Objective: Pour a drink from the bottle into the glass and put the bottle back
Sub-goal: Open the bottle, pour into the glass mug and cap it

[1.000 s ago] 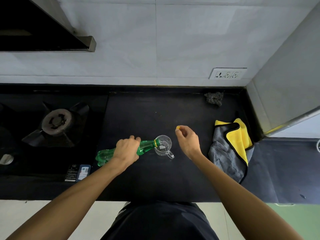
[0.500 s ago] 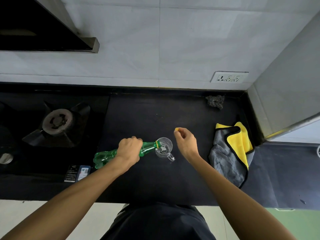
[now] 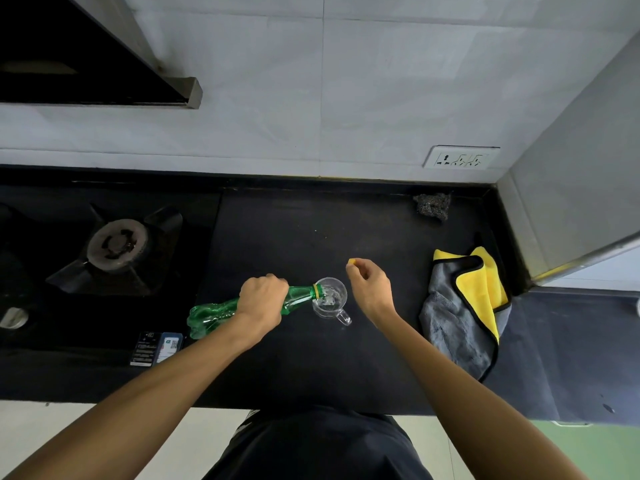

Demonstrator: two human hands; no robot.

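- Bottle (image 3: 211, 315), one, green plastic, is tipped almost flat just left of the frame's centre, with its yellow-ringed mouth over the rim of the glass (image 3: 332, 301).
- One glass, clear and with a handle, stands on the counter (image 3: 294, 230) at centre. Clear liquid shows inside, but its level is hard to make out.
- Two hands are in view. The left hand (image 3: 263, 303) wraps round the bottle's middle and hides that part. The right hand (image 3: 372, 289), just right of the glass, pinches one small yellow cap (image 3: 352, 261) in its fingertips.
- One grey-and-yellow cloth (image 3: 464, 306) lies crumpled at the right, and one dark scrubber (image 3: 433, 206) sits by the back wall.
- One gas burner (image 3: 117, 245) sits at the left. A pale round object (image 3: 14, 317) at the left edge is cut off and unclear.
- The counter is black and the wall is pale tile, with one socket plate (image 3: 462, 157) at the upper right and a hood (image 3: 86, 53) at the upper left.
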